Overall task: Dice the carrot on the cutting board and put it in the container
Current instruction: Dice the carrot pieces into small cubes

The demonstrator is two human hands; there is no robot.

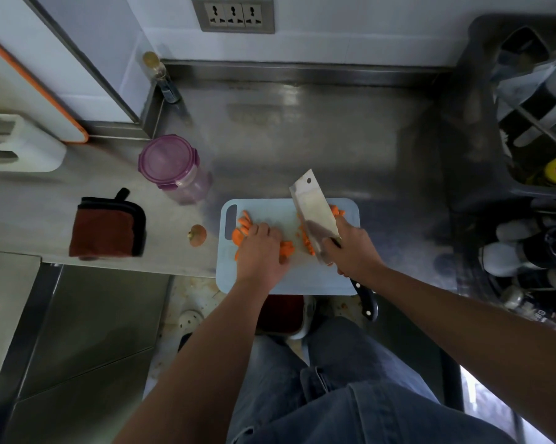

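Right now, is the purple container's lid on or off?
On: the purple lid covers the top of the clear container.

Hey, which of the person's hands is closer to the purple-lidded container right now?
Left. The left hand holds carrot pieces on the board, toward its left side, nearer the container; the right hand grips the cleaver farther right.

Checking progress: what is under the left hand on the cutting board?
Orange carrot strips stick out around the left hand; whatever lies beneath the palm is covered.
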